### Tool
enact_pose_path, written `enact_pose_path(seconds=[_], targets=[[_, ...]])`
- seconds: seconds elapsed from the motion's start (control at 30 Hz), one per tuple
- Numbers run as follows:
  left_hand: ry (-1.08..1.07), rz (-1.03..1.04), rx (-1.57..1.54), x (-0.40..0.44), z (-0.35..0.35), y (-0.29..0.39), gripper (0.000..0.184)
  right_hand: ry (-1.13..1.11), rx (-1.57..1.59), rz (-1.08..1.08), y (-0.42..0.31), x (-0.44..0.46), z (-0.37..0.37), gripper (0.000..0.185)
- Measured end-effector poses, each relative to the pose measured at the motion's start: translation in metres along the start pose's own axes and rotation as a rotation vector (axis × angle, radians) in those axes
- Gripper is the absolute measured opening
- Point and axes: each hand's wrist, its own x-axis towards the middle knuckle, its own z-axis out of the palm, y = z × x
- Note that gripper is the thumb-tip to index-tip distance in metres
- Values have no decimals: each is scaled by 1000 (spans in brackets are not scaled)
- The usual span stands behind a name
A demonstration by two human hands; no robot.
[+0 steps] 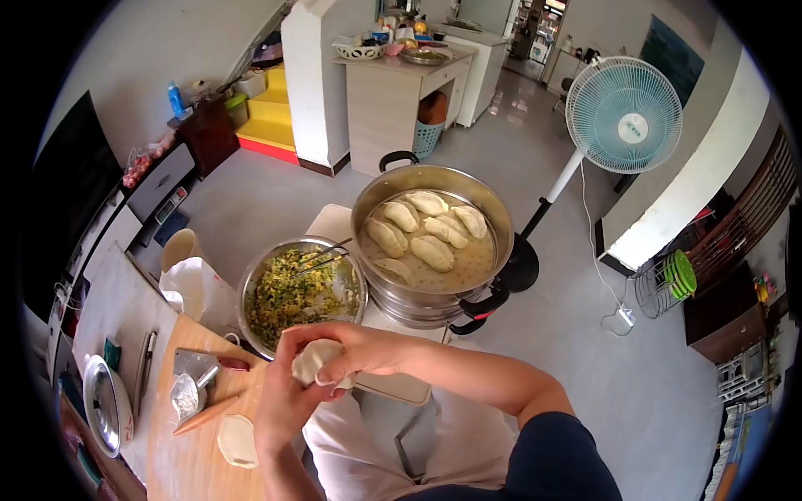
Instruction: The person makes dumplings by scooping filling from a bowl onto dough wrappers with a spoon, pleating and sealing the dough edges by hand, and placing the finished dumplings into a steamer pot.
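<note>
Both hands meet above my lap around one pale piece of dough [317, 361]. My left hand [284, 397] is wrapped round its left and lower side, and my right hand [363, 349] closes over its top and right side. Just beyond them stands a steel bowl [242, 292] of chopped green and yellow filling, with utensils resting in it. To its right, a steel steamer pot [507, 219] holds several folded dumplings [432, 253]. A flat round wrapper [238, 441] lies on the wooden board [194, 468], near a rolling pin [205, 415].
On the board are a metal scoop [187, 396] with flour and a scraper [194, 362]. A metal basin [104, 405] stands at the far left, a white bag [196, 288] behind the board. A standing fan [625, 117] is at the right, beyond the pot.
</note>
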Motion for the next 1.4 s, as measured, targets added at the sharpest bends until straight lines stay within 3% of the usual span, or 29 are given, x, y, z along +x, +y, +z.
enact_pose_path(seconds=[0.03,0.1,0.2,0.23,0.33,0.4,0.57,0.7,1.0,1.2,1.4], targets=[[-25,54,197,12,9,5,60,72,41,-10,1,-11,-10,64],[-72,169,583,37,27,15,66,164,101,11,-13,-37,-24,65],[-29,291,656,65,55,33,78,322,42,52,-38,-72,-53,67],[-20,313,589,74,60,31,87,356,-7,58,-42,-79,-67,67],[25,231,154,94,77,32,91,382,-149,121,-78,-102,-93,58],[102,247,121,107,75,17,91,463,-310,246,-104,-119,-108,53],[282,209,8,128,50,-45,86,326,-1162,455,-174,-157,-160,47],[345,172,-49,134,35,-80,81,294,-1210,685,-162,-178,-201,46],[406,158,-34,144,14,-104,77,145,-1528,698,-142,-193,-226,50],[417,164,-46,141,0,-107,76,267,-1456,660,-168,-190,-210,54],[450,175,-19,140,-15,-111,75,377,-1639,881,-174,-187,-203,53]])
